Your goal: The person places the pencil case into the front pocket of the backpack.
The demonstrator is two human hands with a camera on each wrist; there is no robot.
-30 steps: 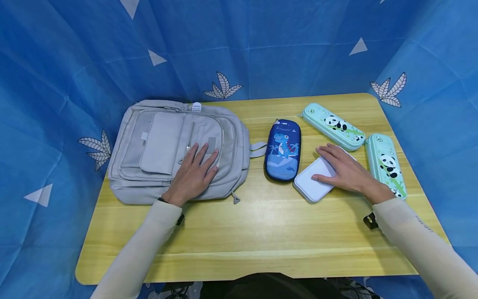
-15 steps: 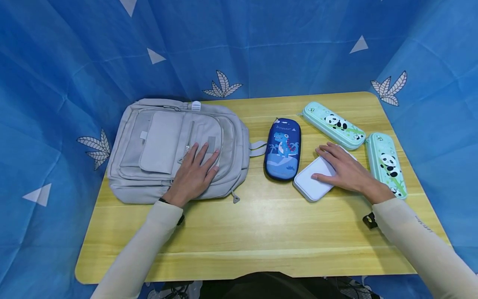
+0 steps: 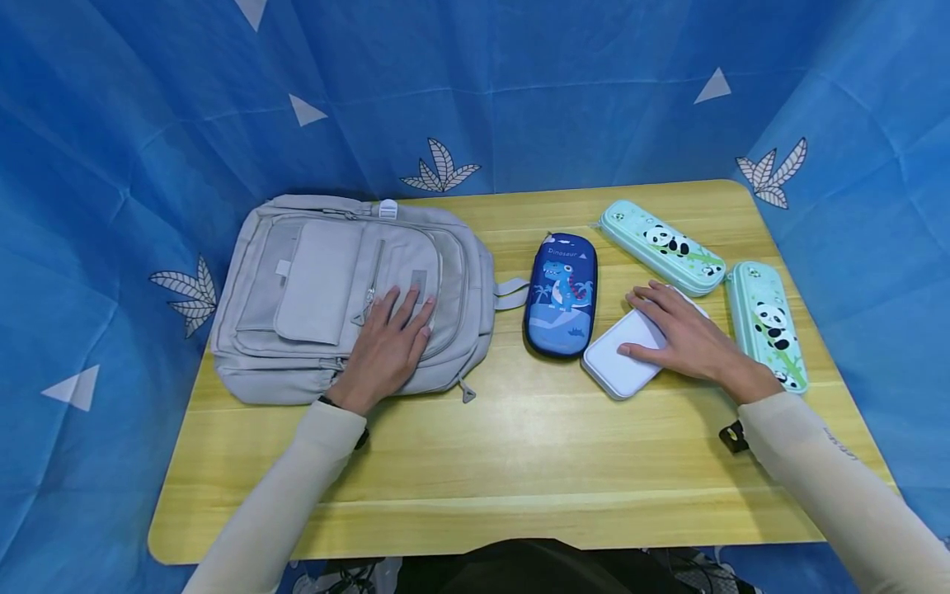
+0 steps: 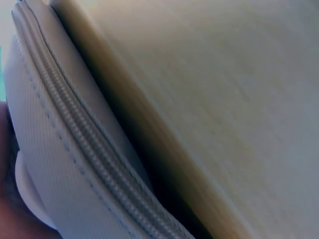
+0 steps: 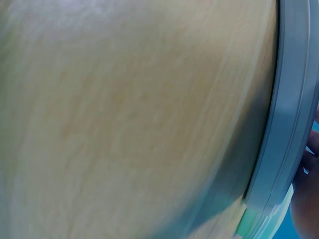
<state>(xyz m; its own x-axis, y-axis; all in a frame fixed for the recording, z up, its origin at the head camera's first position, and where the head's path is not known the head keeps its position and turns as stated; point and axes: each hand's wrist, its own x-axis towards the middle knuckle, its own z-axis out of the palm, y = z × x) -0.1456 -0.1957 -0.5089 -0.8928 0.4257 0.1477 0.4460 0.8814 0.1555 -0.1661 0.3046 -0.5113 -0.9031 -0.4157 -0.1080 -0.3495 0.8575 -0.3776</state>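
A grey backpack (image 3: pixel 319 280) lies flat on the left part of the table, its zipped front facing up. My left hand (image 3: pixel 386 346) rests on its lower right front, fingers spread. The left wrist view shows the zipper (image 4: pixel 94 144) along its side close by. On the right, my right hand (image 3: pixel 679 334) lies over a white flat case (image 3: pixel 623 363) with rounded corners, fingers extended across its top. Part of that case is hidden under the hand. In the right wrist view, the case's side (image 5: pixel 289 109) stands beside the fingers.
A blue dinosaur pencil case (image 3: pixel 562 295) lies between the backpack and the white case. Two mint panda pencil cases, one at the back (image 3: pixel 663 247) and one at the right (image 3: pixel 768 326), lie near the right hand. The wooden table (image 3: pixel 519 470) backs onto a blue curtain (image 3: pixel 564 107).
The left hand's fingers have shifted very slightly on the backpack. The right hand and all the cases keep their places; the head view has tilted a touch.
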